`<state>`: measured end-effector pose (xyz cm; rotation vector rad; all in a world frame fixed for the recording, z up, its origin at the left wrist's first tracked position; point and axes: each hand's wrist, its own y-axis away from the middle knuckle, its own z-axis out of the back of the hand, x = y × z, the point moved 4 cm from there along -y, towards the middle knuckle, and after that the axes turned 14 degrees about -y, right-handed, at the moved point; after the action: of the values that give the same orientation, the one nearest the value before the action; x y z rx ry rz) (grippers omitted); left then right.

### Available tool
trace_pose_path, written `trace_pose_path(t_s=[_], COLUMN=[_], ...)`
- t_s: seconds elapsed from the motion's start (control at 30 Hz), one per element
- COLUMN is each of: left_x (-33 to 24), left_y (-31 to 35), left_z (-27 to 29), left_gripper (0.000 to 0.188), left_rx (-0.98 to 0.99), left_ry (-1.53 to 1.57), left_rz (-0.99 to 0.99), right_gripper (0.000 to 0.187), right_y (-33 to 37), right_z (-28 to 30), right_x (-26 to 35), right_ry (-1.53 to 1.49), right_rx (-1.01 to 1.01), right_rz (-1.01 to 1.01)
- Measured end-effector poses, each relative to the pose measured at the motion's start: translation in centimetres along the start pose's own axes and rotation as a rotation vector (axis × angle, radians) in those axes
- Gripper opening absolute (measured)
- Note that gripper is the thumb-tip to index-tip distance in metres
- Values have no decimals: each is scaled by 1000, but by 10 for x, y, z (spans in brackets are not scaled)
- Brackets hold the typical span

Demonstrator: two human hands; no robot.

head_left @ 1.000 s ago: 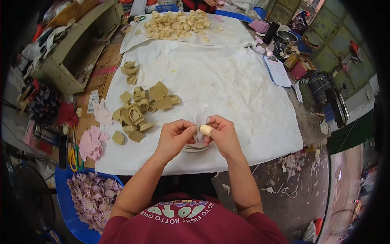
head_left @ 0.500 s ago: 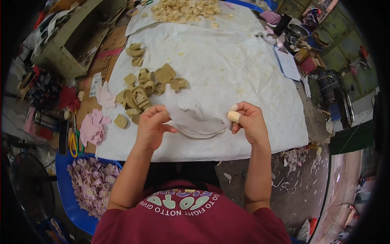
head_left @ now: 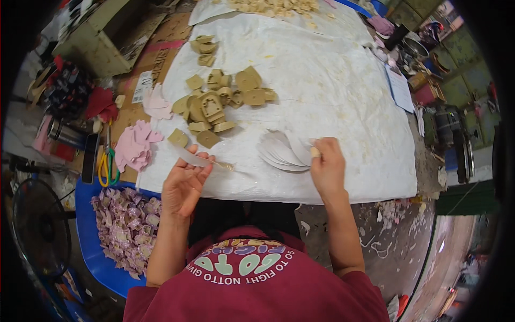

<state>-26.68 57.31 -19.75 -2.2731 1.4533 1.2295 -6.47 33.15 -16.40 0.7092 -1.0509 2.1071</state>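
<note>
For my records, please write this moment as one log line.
left hand: holding white strip | right hand: at right end of fanned white sheets | tan pieces: piled on white cloth, beyond left hand

Narrow, thin whitish strip (head_left: 194, 159), gently curved, held aslant at near left, loose stack of thin white sheets (head_left: 280, 154) farther right, fanned in overlapping layers, rounded at the near side.

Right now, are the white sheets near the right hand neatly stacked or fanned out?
Fanned out: the white sheets spread apart leftward from the right hand.
</note>
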Motion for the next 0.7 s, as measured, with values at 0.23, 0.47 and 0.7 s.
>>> trace_pose_path(t_s=[0.23,0.47,0.7], left_x=[2,-30,-24], left_y=[15,13,-55], left_z=[36,48,4], left_gripper=[28,36,41], left_rx=[-48,-236,79], left_ry=[-111,-24,-178], left_rz=[27,-224,-212], right_gripper=[25,31,29], right_y=[-4,-23,-18], right_z=[-65,-181,-166], right_x=[51,110,96], right_ry=[-254,-10,-148], right_rx=[198,475,460], right_rz=[118,683,617])
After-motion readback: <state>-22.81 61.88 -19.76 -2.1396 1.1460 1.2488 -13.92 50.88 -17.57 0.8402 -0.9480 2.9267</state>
